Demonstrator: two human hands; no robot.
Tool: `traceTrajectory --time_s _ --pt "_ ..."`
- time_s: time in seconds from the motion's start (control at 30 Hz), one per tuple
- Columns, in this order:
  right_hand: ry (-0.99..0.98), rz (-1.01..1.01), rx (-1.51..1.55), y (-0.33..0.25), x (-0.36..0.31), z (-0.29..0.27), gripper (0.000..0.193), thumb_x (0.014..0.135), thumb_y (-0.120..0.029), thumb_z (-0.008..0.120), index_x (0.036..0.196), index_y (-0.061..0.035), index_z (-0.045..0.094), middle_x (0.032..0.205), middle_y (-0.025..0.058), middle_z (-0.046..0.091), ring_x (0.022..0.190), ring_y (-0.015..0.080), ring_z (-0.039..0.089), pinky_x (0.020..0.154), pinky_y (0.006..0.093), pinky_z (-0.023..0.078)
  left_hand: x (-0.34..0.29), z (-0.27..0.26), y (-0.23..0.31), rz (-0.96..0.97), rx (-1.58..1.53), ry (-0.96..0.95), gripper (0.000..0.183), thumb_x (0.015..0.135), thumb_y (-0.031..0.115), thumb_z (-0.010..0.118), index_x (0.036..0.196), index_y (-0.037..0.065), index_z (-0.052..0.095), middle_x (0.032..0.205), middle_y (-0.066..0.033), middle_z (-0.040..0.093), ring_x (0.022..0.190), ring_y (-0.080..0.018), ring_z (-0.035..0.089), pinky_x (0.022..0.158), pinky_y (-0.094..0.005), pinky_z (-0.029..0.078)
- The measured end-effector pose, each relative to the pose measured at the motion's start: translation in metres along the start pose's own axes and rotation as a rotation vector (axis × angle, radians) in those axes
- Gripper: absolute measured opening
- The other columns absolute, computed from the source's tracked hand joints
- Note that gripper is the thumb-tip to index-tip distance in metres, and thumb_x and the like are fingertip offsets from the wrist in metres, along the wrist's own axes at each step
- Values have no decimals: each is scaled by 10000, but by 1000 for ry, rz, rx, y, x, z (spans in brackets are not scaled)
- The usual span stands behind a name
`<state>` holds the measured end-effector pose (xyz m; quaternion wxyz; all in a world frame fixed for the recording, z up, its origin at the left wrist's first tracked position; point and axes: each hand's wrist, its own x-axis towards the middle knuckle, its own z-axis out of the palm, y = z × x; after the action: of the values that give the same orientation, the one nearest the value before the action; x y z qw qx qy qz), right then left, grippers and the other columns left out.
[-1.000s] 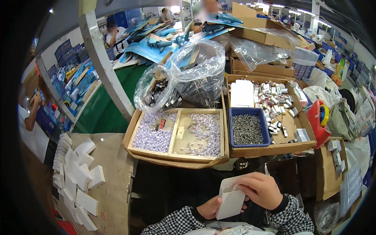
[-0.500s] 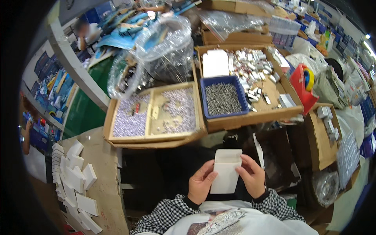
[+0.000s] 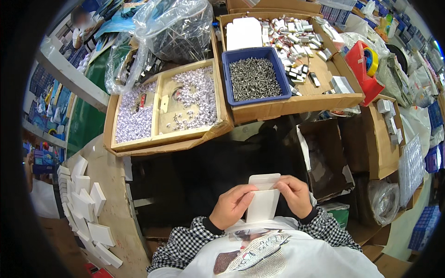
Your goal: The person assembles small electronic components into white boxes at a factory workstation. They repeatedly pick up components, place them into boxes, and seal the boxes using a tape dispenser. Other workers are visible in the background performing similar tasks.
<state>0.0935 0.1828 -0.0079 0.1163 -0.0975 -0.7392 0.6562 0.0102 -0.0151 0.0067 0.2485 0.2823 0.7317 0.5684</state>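
Observation:
Between my hands, close to my lap, is a small flat white box (image 3: pixel 263 205) with its top flap raised and creased. My left hand (image 3: pixel 232 204) pinches its upper left edge, thumb in front. On the opposite upper edge, my right hand (image 3: pixel 295 194) grips near the flap with thumb and bent fingers. The box stands nearly upright, its lower end against my shirt. What it contains, if anything, is hidden. Similar white boxes (image 3: pixel 101 234) lie in a loose pile on the board at my left.
Ahead stand a wooden divided tray (image 3: pixel 162 111) of small pale parts and a blue bin (image 3: pixel 288 90) of screws. The bin sits in a cardboard box (image 3: pixel 296 103) with small silvery battery-like parts. A red tape dispenser (image 3: pixel 358 65) is at right, above an open carton (image 3: pixel 327 148).
The white box has come lower and nearer my body, and its flap now shows a crease. Both hands stay on it. The view has tilted, so the trays appear higher.

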Motion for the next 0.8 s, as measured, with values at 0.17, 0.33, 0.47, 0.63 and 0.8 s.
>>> traceTrajectory --time_s 0.17,0.33,0.47,0.63,0.8 --pt "-18 246 339 -5 14 0 132 893 -82 600 958 20 654 985 84 642 864 168 599 773 262 474 14 -1 -1 -139 -205 5 177 943 149 559 1046 28 639 954 -47 655 820 -104 597 746 -236 482" --pt "-189 13 104 -5 21 -7 164 906 -97 579 1004 -6 675 1024 93 637 954 179 582 829 276 465 14 2 -12 -213 -338 39 203 932 86 568 1123 19 573 1026 -82 655 896 -113 609 805 -239 496" --pt "-274 134 183 -1 30 -13 132 884 -93 619 969 -18 686 1046 71 631 944 144 572 810 257 464 15 6 -16 -36 -559 97 393 902 -7 573 1249 31 391 1190 -182 576 992 -172 613 866 -271 512" --pt "-499 238 254 -6 49 -25 184 876 -87 640 1050 -26 658 1138 62 594 950 117 564 807 253 472 18 -4 -8 -85 -494 -20 369 892 5 600 1238 -3 474 1278 -179 519 1060 -183 593 898 -284 508" --pt "-652 289 143 -19 63 -34 270 874 -108 649 1134 -36 630 1124 72 613 937 139 593 804 257 484 24 -2 1 -250 -463 -27 308 883 44 631 1183 0 578 1102 -117 637 947 -135 631 819 -247 522"
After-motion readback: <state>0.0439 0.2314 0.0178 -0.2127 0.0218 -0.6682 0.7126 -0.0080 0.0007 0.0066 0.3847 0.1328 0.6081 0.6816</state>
